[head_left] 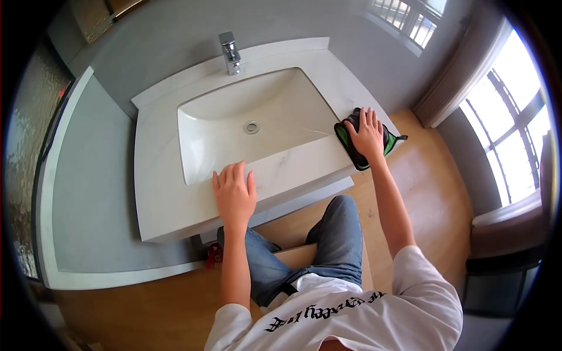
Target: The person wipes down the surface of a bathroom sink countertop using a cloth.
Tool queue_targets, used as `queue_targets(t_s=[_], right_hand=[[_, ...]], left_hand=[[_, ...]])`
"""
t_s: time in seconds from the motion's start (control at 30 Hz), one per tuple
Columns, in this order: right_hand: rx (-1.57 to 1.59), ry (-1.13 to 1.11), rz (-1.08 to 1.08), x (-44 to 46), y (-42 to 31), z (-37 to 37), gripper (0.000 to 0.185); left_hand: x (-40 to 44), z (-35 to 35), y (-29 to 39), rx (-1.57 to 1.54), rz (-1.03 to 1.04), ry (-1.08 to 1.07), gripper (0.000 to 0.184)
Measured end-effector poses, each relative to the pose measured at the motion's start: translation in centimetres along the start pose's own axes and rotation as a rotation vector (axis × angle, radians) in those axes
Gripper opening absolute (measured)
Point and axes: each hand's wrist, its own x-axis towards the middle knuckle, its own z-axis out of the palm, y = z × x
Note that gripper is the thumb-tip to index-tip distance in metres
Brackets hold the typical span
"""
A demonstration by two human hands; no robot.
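My left hand (pixel 235 196) rests on the front rim of the white countertop (pixel 175 216), its fingers apart and nothing in them. Those fingertips reach the near edge of the sink basin (pixel 234 126). At the counter's right front corner, my right hand (pixel 369 136) holds a black and green cleaning cloth (pixel 345 140) against the surface. The cloth is bunched between thumb and fingers, and part of it hangs over the front edge. A corner with a small loop sticks out to the right. The palm hides the cloth's middle.
A chrome faucet (pixel 230 54) stands behind the basin, which has a round drain (pixel 252 127). On the left is a grey panel with a white frame (pixel 50 234). A curtain (pixel 453 67) and a bright window (pixel 509 117) are on the right. My knees are under the counter.
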Motion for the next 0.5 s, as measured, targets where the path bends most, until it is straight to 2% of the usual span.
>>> queue_targets(t_s=[0.07, 0.13, 0.27, 0.37, 0.4, 0.47, 0.5], right_hand=[[-0.059, 0.036, 0.071, -1.4, -1.1, 0.4, 0.078], [-0.041, 0.055, 0.006, -3.5, -3.7, 0.2, 0.077], [0.122, -0.025, -0.327, -8.3, -11.7, -2.1, 0.073], [0.290, -0.067, -0.515, -11.2, -19.0, -2.7, 0.068], [0.330, -0.068, -0.574, -11.8, -21.0, -2.1, 0.067], [0.291, -0.067, -0.717, -12.4, -23.4, -0.8, 0.064], [0.369, -0.099, -0.708, -12.1, -24.1, -1.0, 0.064]], left_hand=[[0.0, 0.1, 0.1, 0.002, -0.022, 0.013, 0.031], [0.2, 0.1, 0.4, -0.003, -0.018, 0.040, 0.030], [0.1, -0.5, 0.7, -0.037, 0.005, 0.114, 0.028], [-0.2, -0.5, 0.1, -0.254, 0.091, 0.231, 0.029], [-0.4, -0.5, -0.4, -0.239, 0.093, 0.235, 0.029], [-0.9, -0.6, -1.6, -0.476, 0.050, 0.358, 0.027], [-1.2, -1.6, -1.7, -0.514, -0.003, 0.400, 0.027]])
